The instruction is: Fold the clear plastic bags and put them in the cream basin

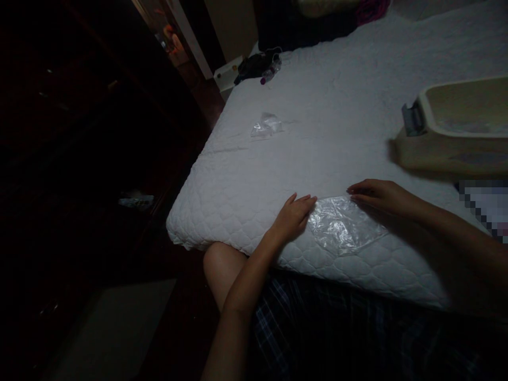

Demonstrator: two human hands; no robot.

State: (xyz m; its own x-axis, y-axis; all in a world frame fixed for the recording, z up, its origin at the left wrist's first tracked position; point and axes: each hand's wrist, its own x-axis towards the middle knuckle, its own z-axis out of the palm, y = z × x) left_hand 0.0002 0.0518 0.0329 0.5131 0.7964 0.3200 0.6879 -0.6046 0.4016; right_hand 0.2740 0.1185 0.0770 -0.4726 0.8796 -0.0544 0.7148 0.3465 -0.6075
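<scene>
The room is dark. A big bed (357, 106) with a white quilted cover fills the picture from twelve to four o'clock. At nine o'clock stands dark wooden furniture (79, 106). Light comes through a doorway (170, 37) at eleven o'clock. The floor (119, 328) at seven o'clock looks dim.

The bed (357, 106) wears a white quilted cover, its near corner rounded over the dark floor. A flat clear plastic bag (341, 227) lies close to the near edge, with the left hand (291, 217) resting flat on its left side and the right hand (377, 196) at its upper right corner. Farther up sits a crumpled plastic scrap (266, 126). A beige tub (456, 127) stands at the right. At the far corner lie a dark bundle (254, 66) and a small bottle (271, 73) (hard to make out).
</scene>
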